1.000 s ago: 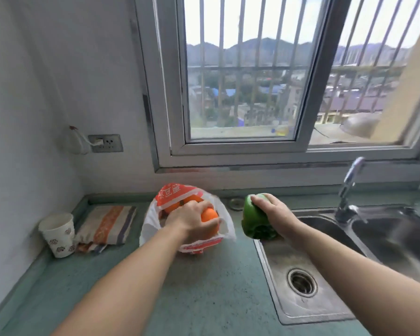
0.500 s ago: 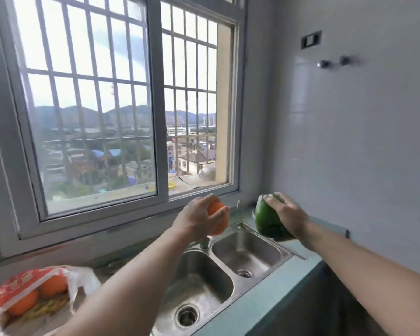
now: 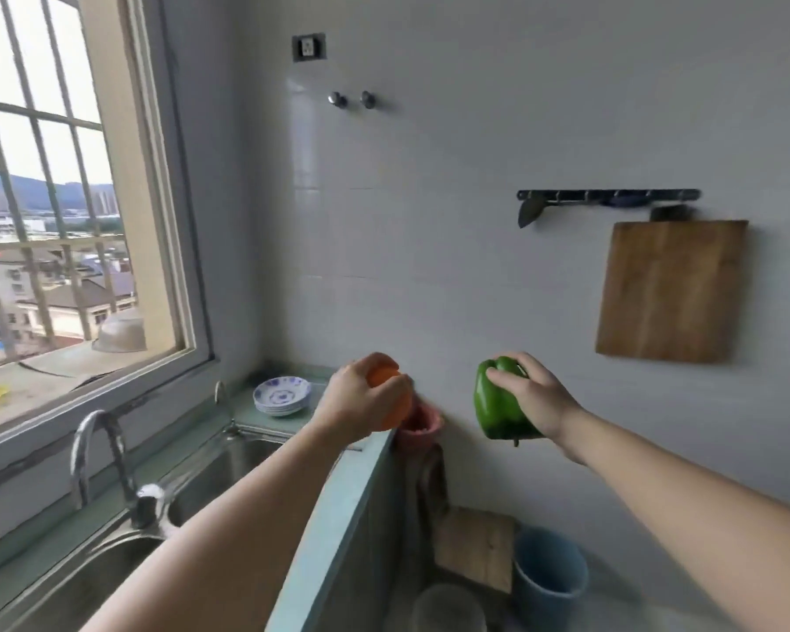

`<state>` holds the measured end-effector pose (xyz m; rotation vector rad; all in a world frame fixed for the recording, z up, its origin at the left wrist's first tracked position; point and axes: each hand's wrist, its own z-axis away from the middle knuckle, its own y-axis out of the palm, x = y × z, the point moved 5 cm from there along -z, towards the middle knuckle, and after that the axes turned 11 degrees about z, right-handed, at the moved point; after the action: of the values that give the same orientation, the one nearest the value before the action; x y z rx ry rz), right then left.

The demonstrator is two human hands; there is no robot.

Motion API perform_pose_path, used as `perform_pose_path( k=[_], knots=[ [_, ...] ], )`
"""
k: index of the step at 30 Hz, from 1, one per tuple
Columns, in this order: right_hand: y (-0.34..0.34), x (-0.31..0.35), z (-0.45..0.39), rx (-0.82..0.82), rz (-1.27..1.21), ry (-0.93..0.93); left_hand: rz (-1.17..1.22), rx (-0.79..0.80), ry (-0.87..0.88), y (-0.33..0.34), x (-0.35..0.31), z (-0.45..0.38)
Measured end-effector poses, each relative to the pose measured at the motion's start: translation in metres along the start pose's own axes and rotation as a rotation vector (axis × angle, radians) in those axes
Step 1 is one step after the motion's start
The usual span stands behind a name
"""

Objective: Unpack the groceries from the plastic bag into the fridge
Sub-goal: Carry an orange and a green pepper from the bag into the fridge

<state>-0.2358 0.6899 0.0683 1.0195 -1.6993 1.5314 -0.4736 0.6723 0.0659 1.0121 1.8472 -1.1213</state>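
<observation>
My left hand (image 3: 361,401) is closed around an orange fruit (image 3: 386,390), held in the air above the right end of the counter. My right hand (image 3: 532,396) grips a green bell pepper (image 3: 496,403) from the side, out past the counter's end in front of the white tiled wall. Both arms reach forward at about the same height. Neither the plastic bag nor the fridge is in view.
The steel double sink (image 3: 229,467) and its tap (image 3: 97,453) lie at lower left. A stack of blue-patterned plates (image 3: 281,394) sits in the counter corner. A blue bucket (image 3: 550,581), a wooden stool (image 3: 473,547) and a pink pot (image 3: 418,428) stand beyond the counter. A cutting board (image 3: 671,289) hangs on the wall.
My view has swung right, away from the bag and window towards the tiled wall. Both hands carried the orange and the pepper along, still held the same way.
</observation>
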Motion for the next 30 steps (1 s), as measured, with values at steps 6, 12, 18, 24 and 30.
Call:
perform_pose_path(
  k=[6,12,18,24,30],
  knots=[
    [-0.077,-0.059,0.038,-0.266,-0.009,0.194,0.116,0.227,0.073,0.125,-0.005,0.012],
    [-0.181,-0.102,0.107,-0.556,0.014,0.286,0.143,0.492,0.153,0.240,-0.060,0.047],
    [-0.284,-0.147,0.182,-0.755,0.052,0.354,0.172,0.630,0.265,0.327,-0.136,0.103],
    [-0.333,-0.189,0.238,-0.883,-0.039,0.400,0.103,0.776,0.332,0.398,-0.169,0.162],
    [-0.394,-0.205,0.286,-0.996,0.052,0.438,0.170,0.855,0.433,0.458,-0.215,0.186]
  ],
)
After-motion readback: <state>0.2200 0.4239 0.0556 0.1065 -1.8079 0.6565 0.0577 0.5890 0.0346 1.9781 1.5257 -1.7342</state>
